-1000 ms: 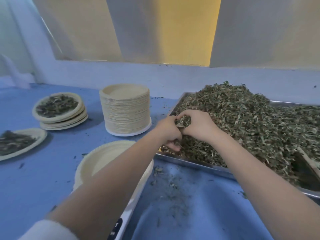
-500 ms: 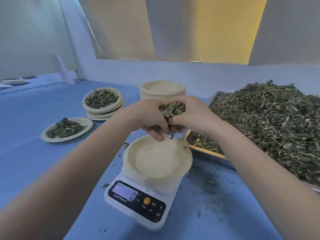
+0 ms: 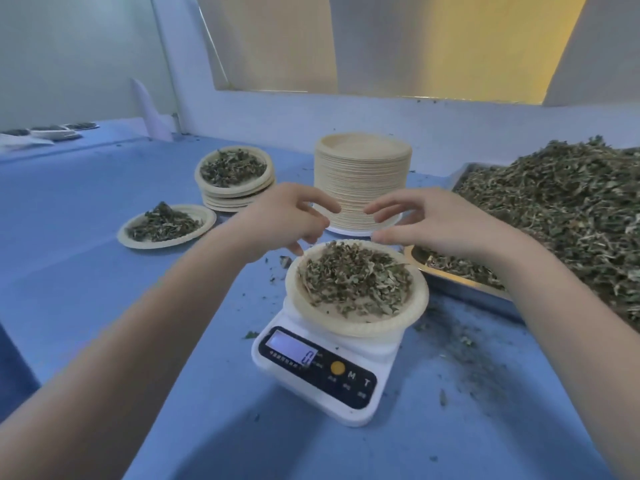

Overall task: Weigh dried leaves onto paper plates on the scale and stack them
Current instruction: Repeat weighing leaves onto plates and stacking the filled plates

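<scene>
A white digital scale (image 3: 323, 370) stands on the blue table, and a paper plate (image 3: 360, 325) holding a heap of dried leaves (image 3: 356, 277) sits on it. Just above the plate's far rim hover my left hand (image 3: 282, 220) and my right hand (image 3: 426, 220), both with loosely spread fingers and holding nothing. The metal tray (image 3: 450, 277) on the right carries a big mound of dried leaves (image 3: 561, 206). A stack of filled plates (image 3: 235, 178) stands at the back left, with one filled plate (image 3: 166, 225) beside it.
A tall stack of unused paper plates (image 3: 362, 178) stands behind my hands. Leaf crumbs (image 3: 464, 344) litter the table right of the scale. A white wall and window ledge run along the back. More plates (image 3: 52, 131) lie far left.
Both hands carried a handful of leaves from the tray to the plate on the scale, dropped it there and opened. The plate now holds leaves.
</scene>
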Tool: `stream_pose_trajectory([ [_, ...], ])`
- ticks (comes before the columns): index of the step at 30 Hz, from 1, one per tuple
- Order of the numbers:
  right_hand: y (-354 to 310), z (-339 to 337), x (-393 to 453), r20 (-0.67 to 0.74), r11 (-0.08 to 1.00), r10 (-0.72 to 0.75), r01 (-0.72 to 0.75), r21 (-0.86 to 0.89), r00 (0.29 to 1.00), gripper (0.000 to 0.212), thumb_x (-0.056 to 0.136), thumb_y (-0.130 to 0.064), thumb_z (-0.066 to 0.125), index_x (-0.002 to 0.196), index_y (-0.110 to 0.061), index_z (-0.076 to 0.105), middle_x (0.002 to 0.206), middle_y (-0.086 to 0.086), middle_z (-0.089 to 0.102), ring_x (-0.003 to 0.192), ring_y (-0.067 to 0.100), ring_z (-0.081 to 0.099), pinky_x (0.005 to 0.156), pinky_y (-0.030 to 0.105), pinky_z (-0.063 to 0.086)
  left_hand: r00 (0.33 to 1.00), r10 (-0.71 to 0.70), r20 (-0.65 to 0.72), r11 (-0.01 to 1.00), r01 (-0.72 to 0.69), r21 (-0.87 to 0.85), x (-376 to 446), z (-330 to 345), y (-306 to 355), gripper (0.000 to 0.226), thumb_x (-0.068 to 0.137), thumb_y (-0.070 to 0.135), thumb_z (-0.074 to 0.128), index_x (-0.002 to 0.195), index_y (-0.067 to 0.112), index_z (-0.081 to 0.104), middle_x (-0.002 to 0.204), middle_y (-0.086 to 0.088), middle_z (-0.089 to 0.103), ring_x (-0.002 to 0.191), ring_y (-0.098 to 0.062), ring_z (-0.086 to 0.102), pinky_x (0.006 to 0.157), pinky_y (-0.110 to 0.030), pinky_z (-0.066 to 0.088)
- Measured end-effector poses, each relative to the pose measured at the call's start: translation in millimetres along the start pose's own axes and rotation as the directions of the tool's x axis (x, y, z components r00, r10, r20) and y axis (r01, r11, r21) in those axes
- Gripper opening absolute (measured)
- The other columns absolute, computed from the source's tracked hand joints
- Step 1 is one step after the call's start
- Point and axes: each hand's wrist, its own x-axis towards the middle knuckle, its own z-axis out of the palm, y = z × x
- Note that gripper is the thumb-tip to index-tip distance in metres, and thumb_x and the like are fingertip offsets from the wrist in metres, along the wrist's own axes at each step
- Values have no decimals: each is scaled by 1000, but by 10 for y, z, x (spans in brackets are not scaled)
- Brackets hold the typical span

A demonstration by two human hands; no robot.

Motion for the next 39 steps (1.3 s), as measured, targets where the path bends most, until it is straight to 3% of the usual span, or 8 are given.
stream_pose_trajectory([
  [6,0,167,13,-129,997,-39,48,64,991,20,77,-36,73,96,-41,69,95,-18,69,81,-4,64,51,7,42,992,34,-124,992,-48,-113,4,213,-136,33,84,-2,49,91,22,69,90,-3,71,71,-17,56,57,-27,48],
  [11,-34,247,34,-137,996,-76,82,40,988,17,78,-33,74,94,-36,71,92,-17,71,82,-5,65,67,7,47,984,66,-163,991,-84,-104,33,299,-127,21,82,2,54,88,16,69,94,-14,70,70,-19,56,59,-28,47],
  [24,31,135,-81,-178,995,-64,76,62,982,17,77,-35,73,94,-37,70,89,-15,70,64,-11,60,50,6,41,974,145,-172,987,-154,-40,82,397,-62,22,81,10,56,84,29,68,94,3,70,77,-12,59,75,-35,50],
  [27,129,37,-167,-71,1000,7,-8,-23,997,58,64,-61,74,116,-41,58,116,-22,61,89,-13,57,82,16,47,972,145,-186,985,-124,115,70,359,-152,22,85,21,59,102,34,65,108,10,64,97,-9,57,86,-30,46],
  [29,231,-6,-254,178,985,120,-95,-142,977,117,42,-77,74,143,-42,25,140,-26,32,126,-5,36,109,24,29,981,37,-192,989,-9,144,27,338,-313,36,88,35,59,124,32,55,128,6,54,116,-11,49,93,-30,39],
  [31,297,41,-314,369,974,155,-79,-212,916,147,30,-77,78,147,-43,-5,150,-27,6,138,-3,10,114,26,12,980,-143,-141,989,147,15,-42,365,-459,57,88,49,54,140,29,39,142,2,42,127,-16,42,97,-32,34],
  [35,327,216,-262,363,965,96,3,-261,927,154,27,-76,77,147,-40,-14,158,-14,-1,144,7,1,119,42,11,960,-265,-90,951,245,-186,-92,474,-582,56,91,52,47,139,23,42,141,2,45,126,-18,45,101,-30,32],
  [39,270,233,-146,349,981,72,-4,-193,935,153,28,-71,81,147,-42,-11,156,-18,3,142,3,7,118,34,12,949,-273,-155,937,226,-267,-14,383,-550,43,94,43,47,127,16,53,129,-3,55,118,-22,52,106,-42,37],
])
